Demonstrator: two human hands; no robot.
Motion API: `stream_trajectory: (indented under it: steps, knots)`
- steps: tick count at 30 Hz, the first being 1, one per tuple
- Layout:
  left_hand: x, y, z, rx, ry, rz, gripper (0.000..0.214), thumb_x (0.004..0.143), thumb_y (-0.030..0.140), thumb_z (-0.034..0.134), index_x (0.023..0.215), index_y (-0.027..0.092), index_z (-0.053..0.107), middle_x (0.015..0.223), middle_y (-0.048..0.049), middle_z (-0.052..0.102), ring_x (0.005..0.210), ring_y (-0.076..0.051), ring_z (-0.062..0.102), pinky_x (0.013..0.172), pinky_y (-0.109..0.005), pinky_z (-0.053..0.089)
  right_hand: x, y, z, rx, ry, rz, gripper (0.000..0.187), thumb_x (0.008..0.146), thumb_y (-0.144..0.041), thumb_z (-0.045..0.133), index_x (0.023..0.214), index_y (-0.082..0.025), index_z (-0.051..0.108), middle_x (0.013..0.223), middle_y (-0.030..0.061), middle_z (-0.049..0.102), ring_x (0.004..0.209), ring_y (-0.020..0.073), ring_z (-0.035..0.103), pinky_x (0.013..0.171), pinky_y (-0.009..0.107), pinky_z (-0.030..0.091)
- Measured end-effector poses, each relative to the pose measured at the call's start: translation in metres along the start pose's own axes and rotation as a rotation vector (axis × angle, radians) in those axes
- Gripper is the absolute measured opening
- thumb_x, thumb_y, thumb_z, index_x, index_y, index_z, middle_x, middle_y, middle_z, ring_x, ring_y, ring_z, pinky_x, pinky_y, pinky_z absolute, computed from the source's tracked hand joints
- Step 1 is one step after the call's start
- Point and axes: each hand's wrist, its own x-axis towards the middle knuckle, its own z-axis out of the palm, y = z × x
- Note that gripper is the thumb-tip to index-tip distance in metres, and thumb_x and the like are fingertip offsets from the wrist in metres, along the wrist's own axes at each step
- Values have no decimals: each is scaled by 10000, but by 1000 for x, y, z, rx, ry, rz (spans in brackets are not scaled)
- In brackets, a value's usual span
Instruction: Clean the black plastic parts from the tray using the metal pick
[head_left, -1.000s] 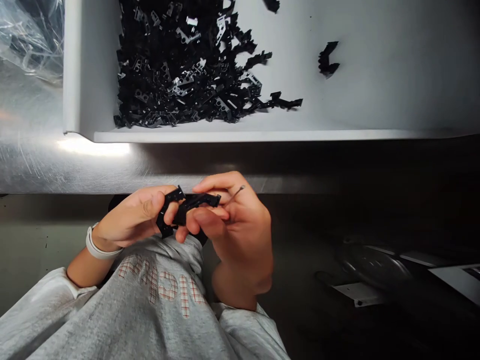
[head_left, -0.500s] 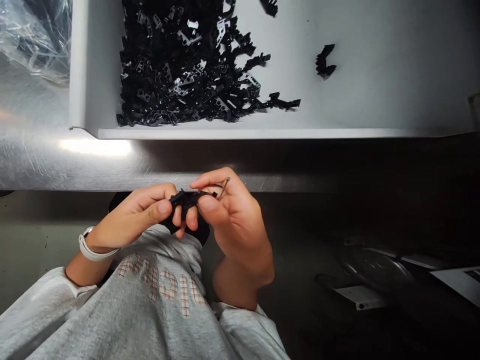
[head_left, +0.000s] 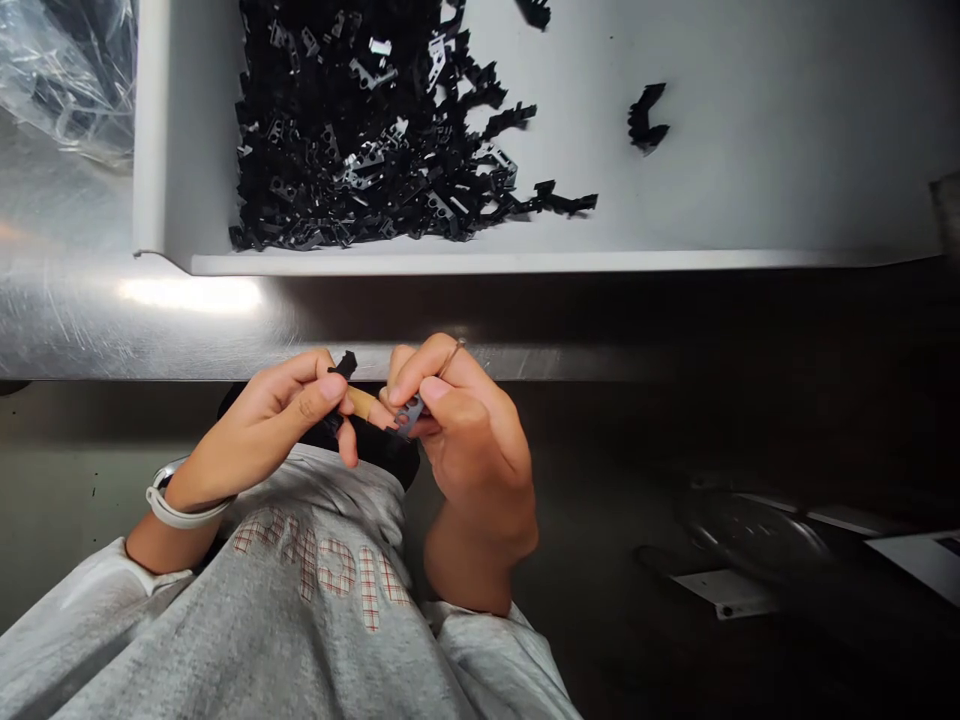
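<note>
My left hand (head_left: 281, 410) pinches a small black plastic part (head_left: 345, 365) between thumb and fingers; its lower portion is partly hidden by the fingers. Close on the right, my right hand (head_left: 472, 420) grips a dark grey part with round holes (head_left: 409, 413) between thumb and forefinger. A thin metal tool (head_left: 454, 352) also sticks out of the right hand, its lower length hidden behind the fingers. Both hands are held in front of my body, just at the near edge of the metal table. The two parts are a little apart.
Beyond the hands stands a white tray (head_left: 525, 262) with a heap of black parts (head_left: 337, 150) on its left side. One loose black part (head_left: 646, 118) lies further right in it. A clear plastic bag (head_left: 67, 80) rests on the metal table (head_left: 67, 310) at the left.
The black pieces between my hands have come apart: one stays in the left hand, and a holed grey one shows in the right. The view has shifted slightly.
</note>
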Motion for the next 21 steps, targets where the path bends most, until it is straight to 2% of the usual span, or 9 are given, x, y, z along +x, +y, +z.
stream_trajectory:
  steps: [6, 11, 14, 16, 21]
  knots:
    - [3, -3, -2, -42, -29, -21, 309, 954, 414, 625, 796, 179, 503, 803, 6, 763, 470, -81, 661, 467, -195, 491, 3, 3, 0, -11, -25, 9, 224, 976, -372, 550, 806, -228, 582, 703, -32, 530, 630, 130, 498, 591, 266, 415]
    - [4, 0, -1, -43, -19, -80, 247, 908, 324, 707, 785, 139, 598, 802, -21, 781, 499, -65, 673, 524, -159, 532, 7, 3, 0, -122, 49, -52, 280, 981, -407, 583, 768, -230, 543, 659, -55, 506, 592, 106, 478, 618, 258, 432]
    - [4, 3, 0, -41, 0, -87, 158, 842, 255, 778, 865, 127, 689, 848, -52, 804, 525, -69, 677, 564, -159, 556, 9, 3, 1, -172, 69, -3, 329, 972, -474, 585, 761, -235, 504, 637, -57, 527, 577, 105, 506, 578, 246, 445]
    - [4, 5, 0, -45, 6, -101, 176, 783, 209, 825, 905, 131, 724, 881, -64, 815, 530, -71, 676, 581, -162, 564, 10, 3, 1, -193, 70, 27, 348, 962, -504, 588, 760, -236, 495, 639, -55, 536, 578, 105, 513, 555, 236, 442]
    - [1, 7, -1, -35, 55, -138, 223, 690, 109, 864, 889, 153, 775, 817, -26, 808, 517, -63, 648, 557, -151, 547, 12, 7, -1, -227, 99, -16, 356, 945, -507, 611, 745, -226, 521, 687, -50, 501, 599, 94, 459, 578, 226, 422]
